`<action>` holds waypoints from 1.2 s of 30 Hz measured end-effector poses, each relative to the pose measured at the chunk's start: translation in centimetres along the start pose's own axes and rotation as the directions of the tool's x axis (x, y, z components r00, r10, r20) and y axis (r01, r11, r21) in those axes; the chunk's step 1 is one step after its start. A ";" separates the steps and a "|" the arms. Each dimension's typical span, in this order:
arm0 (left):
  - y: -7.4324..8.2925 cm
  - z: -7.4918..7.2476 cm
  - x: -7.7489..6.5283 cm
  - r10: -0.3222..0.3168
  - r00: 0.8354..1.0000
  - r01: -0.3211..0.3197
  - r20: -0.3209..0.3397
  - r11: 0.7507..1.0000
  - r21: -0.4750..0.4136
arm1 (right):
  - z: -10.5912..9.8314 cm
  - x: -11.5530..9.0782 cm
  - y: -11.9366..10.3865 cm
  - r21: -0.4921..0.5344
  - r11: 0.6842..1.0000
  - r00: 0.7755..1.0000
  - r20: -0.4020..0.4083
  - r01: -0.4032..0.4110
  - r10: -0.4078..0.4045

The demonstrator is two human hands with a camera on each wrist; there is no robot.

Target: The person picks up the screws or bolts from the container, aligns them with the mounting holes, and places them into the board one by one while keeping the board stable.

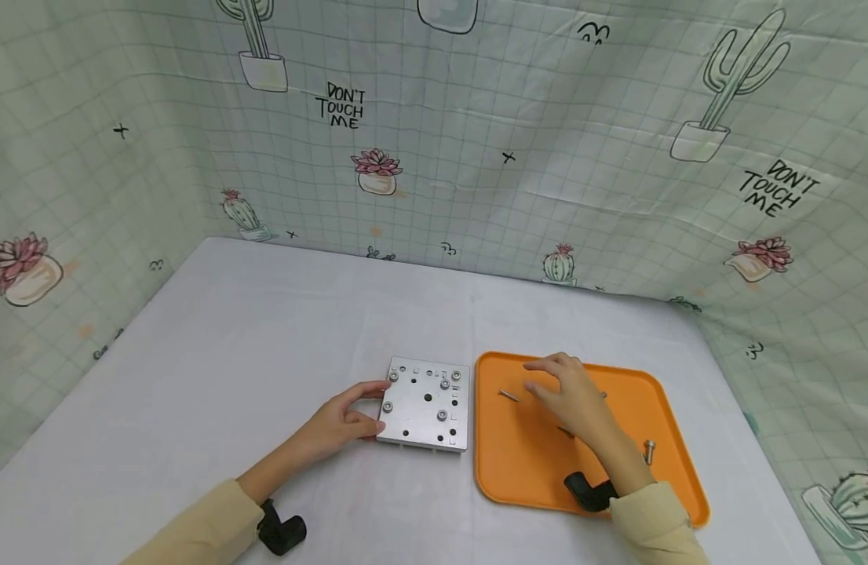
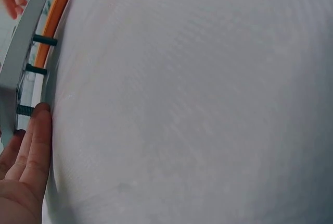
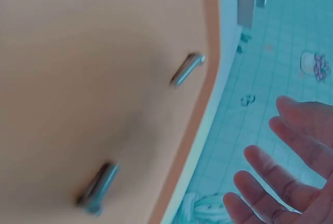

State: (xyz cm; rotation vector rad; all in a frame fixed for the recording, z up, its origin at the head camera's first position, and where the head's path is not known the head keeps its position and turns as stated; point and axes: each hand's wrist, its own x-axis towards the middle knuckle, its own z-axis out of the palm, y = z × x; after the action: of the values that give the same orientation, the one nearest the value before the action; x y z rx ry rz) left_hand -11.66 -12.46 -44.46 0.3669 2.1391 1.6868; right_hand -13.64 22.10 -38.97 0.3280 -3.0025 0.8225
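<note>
Nearest, pale yellow sleeves [image 1: 201, 522] cover the forearms, with a black mount [image 1: 284, 534] below the left wrist. Then comes an orange tray [image 1: 505, 471] on the white desk [image 1: 264, 314]. In it lie small screws [image 1: 649, 449], one at the tray's 3 o'clock, one at 10 o'clock, others partly behind the right arm. The left hand [image 1: 335, 424] grips the silver plate [image 1: 413, 424] at its 9 o'clock edge, thumb at the nearer corner. The plate sits just beside the tray, off its 9 o'clock side; five screw heads [image 1: 443, 414] show on top, and shanks [image 2: 45, 40] stick out beneath. The right hand [image 1: 570, 392] hovers over the tray toward 11 o'clock, fingers loosely bent, holding nothing. Farthest, at 12 o'clock, hangs a cactus-print cloth [image 1: 462, 204].
</note>
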 end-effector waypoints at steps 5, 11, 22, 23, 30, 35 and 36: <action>0.1 0.1 0.0 -0.011 1.000 0.011 -0.010 1.000 0.015 | -0.9 -1.3 1.6 0.017 0.999 0.999 -0.008 -0.037 0.037; 0.2 0.3 -0.1 0.003 1.000 -0.003 -0.001 1.000 0.016 | -2.0 -2.5 3.5 0.017 0.997 0.997 -0.016 -0.080 0.080; 0.4 0.2 0.0 -0.014 1.000 0.015 -0.017 1.000 0.022 | -3.3 -3.6 6.9 -0.056 0.995 0.995 -0.061 -0.088 0.085; 0.4 0.2 -0.1 -0.016 1.000 0.016 -0.016 1.000 0.020 | -3.3 -3.6 7.2 -0.064 0.994 0.995 -0.059 -0.090 0.086; 0.5 0.0 -0.2 -0.027 1.000 0.027 -0.009 1.000 0.012 | -2.4 -3.2 8.2 -0.114 0.989 0.995 -0.022 -0.098 0.096; 0.6 0.1 -0.1 -0.031 1.000 0.031 -0.001 0.999 -0.008 | -2.0 -2.9 8.5 -0.160 0.984 0.997 -0.032 -0.081 0.076; 0.7 0.2 -0.1 -0.030 1.000 0.030 0.003 0.999 -0.011 | -1.9 -2.9 8.6 -0.167 0.983 0.997 -0.034 -0.078 0.073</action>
State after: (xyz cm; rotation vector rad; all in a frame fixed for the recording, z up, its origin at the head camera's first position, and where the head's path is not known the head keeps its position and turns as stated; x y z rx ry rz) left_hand -11.54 -12.16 -43.83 0.3320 2.1214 1.6802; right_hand -12.65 30.85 -41.82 0.1981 -3.0477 0.5668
